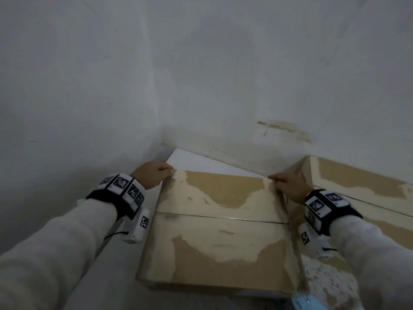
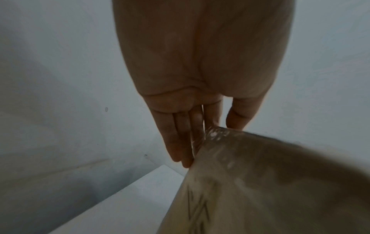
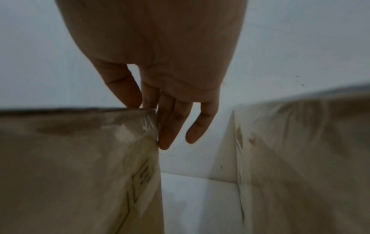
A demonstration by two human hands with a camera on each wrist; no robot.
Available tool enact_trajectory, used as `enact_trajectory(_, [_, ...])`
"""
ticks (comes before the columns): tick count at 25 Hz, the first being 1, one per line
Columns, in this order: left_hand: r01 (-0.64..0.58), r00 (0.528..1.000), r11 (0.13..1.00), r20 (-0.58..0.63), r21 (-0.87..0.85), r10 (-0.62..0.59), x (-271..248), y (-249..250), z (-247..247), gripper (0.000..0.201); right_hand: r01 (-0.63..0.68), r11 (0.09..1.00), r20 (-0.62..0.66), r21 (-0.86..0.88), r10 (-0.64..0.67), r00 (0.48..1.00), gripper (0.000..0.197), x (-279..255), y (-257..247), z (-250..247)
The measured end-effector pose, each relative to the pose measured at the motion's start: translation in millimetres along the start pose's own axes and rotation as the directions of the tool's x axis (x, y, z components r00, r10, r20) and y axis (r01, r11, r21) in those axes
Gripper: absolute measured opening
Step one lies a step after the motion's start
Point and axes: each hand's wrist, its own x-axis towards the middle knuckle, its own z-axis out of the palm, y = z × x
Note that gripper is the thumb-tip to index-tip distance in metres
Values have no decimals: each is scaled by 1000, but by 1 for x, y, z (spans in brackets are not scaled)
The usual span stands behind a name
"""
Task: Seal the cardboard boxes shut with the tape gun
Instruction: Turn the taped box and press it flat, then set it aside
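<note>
On far corners of the cardboard box, my left hand and right hand press straight-fingered; side print unreadable.

Centre: a worn brown cardboard box with closed flaps lies over a white flat tabletop, which shows behind its far edge.
Right: a second brown cardboard box stands near it, a gap between them.
Left hand: at the first box's far left corner, fingers against its side.
Right hand: at the far right corner, in the gap.
Behind: a pale plaster wall.
</note>
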Motion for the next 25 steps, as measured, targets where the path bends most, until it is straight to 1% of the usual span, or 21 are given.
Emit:
enact_trajectory(2, [-7,1000,1000,2,-17,7,-5,-6,2,58,-12,999,-6,49,12,1000,42,-6,4,2])
enact_trajectory(3, [-12,999,999,38,-30,13,-7,-6,3,57,-21,997,-7,76,21,1000,44,-8,4,2])
enact_trajectory(5, [17,991,997,135,-80,-6,-13,-1,5,38,-51,985,-6,165,52,999,49,-14,3,3])
enact_trajectory(7, [8,981,997,195,-72,6,-18,2,5,36,-73,966,-9,249,77,997,50,-17,4,4])
enact_trajectory(9, [-22,982,999,186,-46,31,-21,2,7,35,-107,961,-8,255,113,994,48,-16,6,6])
enact_trajectory(13, [-39,987,998,156,-54,47,-23,0,10,35,-159,935,45,318,153,987,30,-17,4,8])
enact_trajectory(14, [-39,987,997,151,-64,48,-24,1,11,35,-170,926,49,338,163,985,29,-18,5,9])
enact_trajectory(17, [-29,989,997,144,-65,38,-24,1,13,34,-228,886,58,403,224,973,37,-21,7,15])
enact_trajectory(22, [-28,989,998,146,-53,35,-24,-2,13,35,-188,918,56,350,179,982,37,-27,6,14])
enact_trajectory(25, [-43,990,999,134,13,41,-24,-4,10,34,-135,956,5,259,138,990,39,-27,11,18])
